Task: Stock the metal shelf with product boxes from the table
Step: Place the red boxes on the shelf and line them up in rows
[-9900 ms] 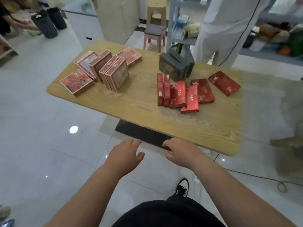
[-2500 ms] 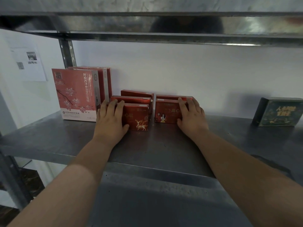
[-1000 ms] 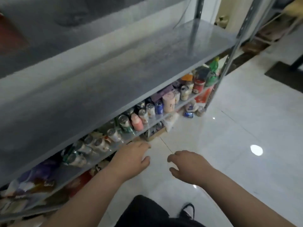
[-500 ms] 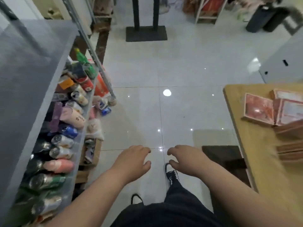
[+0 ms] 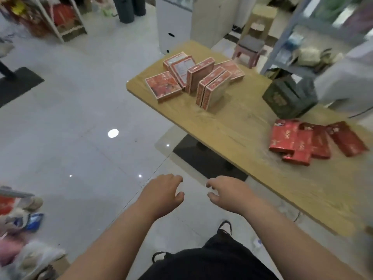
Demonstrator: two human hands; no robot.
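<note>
A glossy pale tiled floor [image 5: 76, 122] fills the room, with bright light spots reflected in it. To the right stands a rounded wooden surface [image 5: 238, 126] with visible grain, carried on a dark flat base [image 5: 201, 158].

At the far end of the surface lies a cluster of pale red boxes [image 5: 193, 77], flat and rectangular under shiny film; some lie flat, others stand on edge and lean against each other. Near the right edge, a fan of smaller, deep red boxes [image 5: 302, 142] lies flat, overlapping one another. Between the two groups, further back, sit dark green boxes [image 5: 288, 98], blocky and matte, touching each other.

Behind the surface are a pink stool [image 5: 250, 47] with a grey seat, a white cabinet [image 5: 173, 23] and a pale metal rack [image 5: 302, 35] holding blurred goods. At the lower left corner, blurred packets and bags [image 5: 22, 235] show.

The left hand [image 5: 161, 194] and right hand [image 5: 228, 194] hover over the floor, just short of the surface's near edge, palms down. Each grip is loose, fingers curled halfway, holding nothing and touching nothing. Black trousers [image 5: 212, 261] and a dark shoe [image 5: 225, 227] show below the forearms.
</note>
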